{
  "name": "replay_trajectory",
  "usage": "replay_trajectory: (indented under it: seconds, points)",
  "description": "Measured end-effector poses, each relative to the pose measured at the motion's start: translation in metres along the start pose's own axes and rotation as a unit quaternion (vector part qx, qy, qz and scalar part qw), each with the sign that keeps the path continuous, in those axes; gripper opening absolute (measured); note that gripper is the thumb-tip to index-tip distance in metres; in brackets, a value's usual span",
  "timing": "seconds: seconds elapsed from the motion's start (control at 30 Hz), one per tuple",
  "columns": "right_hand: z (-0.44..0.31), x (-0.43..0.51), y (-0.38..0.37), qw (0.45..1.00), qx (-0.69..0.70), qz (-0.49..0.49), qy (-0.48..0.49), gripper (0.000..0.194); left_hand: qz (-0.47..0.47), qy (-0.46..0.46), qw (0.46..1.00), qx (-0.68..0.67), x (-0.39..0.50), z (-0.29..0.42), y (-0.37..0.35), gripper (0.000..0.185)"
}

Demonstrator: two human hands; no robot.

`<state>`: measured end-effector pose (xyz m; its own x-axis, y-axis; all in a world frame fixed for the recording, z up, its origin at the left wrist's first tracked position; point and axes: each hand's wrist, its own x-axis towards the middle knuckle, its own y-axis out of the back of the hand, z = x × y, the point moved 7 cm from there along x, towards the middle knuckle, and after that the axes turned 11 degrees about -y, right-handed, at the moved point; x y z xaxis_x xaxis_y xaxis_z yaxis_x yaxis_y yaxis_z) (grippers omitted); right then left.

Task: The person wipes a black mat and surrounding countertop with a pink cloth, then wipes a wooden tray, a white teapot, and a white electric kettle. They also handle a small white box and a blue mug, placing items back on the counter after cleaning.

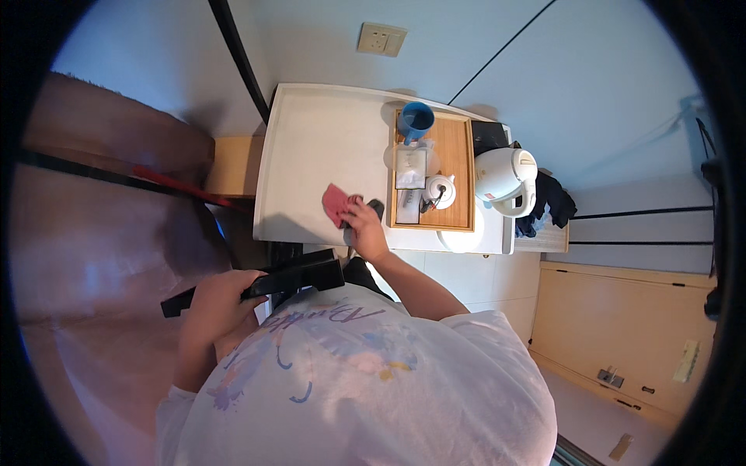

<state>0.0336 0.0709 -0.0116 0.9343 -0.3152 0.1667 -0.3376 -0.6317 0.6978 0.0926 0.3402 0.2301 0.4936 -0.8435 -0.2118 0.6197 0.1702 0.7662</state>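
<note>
My right hand [366,228] rests over a folded red cloth [335,204] on the white tabletop [320,145], its fingers on the cloth's right edge. A dark patch beside the fingers could be a shadow or a small object; I cannot tell. My left hand [224,297] grips a black, flat, rectangular box or tray [297,276], held tilted against my body at the table's front left. Right of the cloth sits a wooden tray [457,169]. It carries a blue mug [415,119], a small white lidded teapot [438,192] and flat packets [411,169].
Beyond the tray stands a white electric kettle [501,175] beside a black item [488,136]. Dark clothing [551,198] lies on a lower surface at right. A raised rim edges the tabletop. A wall socket [382,39] is above; a wooden door [618,332] stands at lower right.
</note>
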Motion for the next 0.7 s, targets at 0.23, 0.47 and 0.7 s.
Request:
replay_trajectory:
  seconds: [0.23,0.47,0.7]
  points:
    - [-0.018,-0.025,0.035,0.977,-0.027,-0.120,-0.172,0.015,0.141,0.102,0.970,-0.172,-0.029,-0.004,0.047,0.028]
    - [-0.075,0.040,0.119,0.982,0.026,-0.037,-0.184,0.022,0.242,0.003,0.915,-0.322,-0.028,-0.013,0.062,0.023]
    - [-0.089,0.054,0.132,0.971,0.038,-0.091,-0.216,0.044,0.262,-0.042,0.888,-0.376,0.002,-0.011,0.066,0.020]
